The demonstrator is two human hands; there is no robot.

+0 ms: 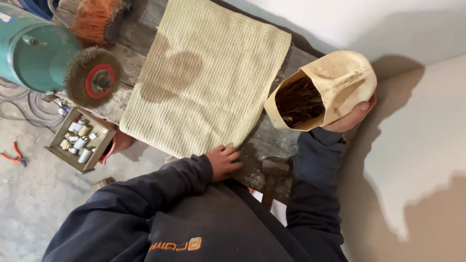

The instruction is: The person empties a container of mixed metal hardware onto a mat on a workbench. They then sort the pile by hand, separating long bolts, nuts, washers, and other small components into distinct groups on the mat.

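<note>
My right hand grips a yellowed cut-open plastic container, tipped on its side with its mouth facing the cloth; dark rusty nail-like pieces fill it. A pale ribbed cloth with a damp stain lies spread over the worn wooden bench. My left hand rests on the cloth's near edge, fingers curled down onto it, holding nothing.
A teal bench grinder with a wire wheel stands at the bench's left end, an orange brush behind it. A small wooden box of several little parts sits below. Red pliers lie on the concrete floor. A wall is at right.
</note>
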